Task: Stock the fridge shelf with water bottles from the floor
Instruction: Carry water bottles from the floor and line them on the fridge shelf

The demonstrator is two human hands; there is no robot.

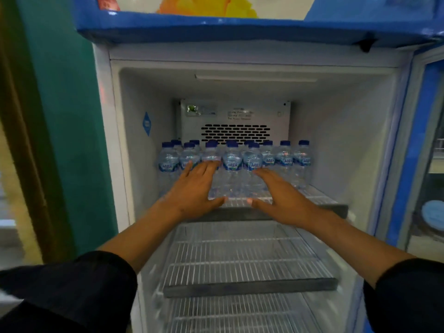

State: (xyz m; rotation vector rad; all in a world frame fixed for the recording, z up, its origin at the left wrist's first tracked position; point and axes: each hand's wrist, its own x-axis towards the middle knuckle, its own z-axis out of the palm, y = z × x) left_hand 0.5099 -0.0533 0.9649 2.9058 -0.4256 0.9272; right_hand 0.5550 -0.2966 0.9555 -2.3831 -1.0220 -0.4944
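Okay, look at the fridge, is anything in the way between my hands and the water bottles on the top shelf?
Nothing visible. Both the left hand and right hand are open, reaching over the bare front of the top shelf, fingertips at the front row of bottles. The door is open.

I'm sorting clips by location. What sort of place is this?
Probably a small shop or kiosk: an upright display fridge with a blue branded top, rows of identical water bottles on its top shelf, bare wire shelves below.
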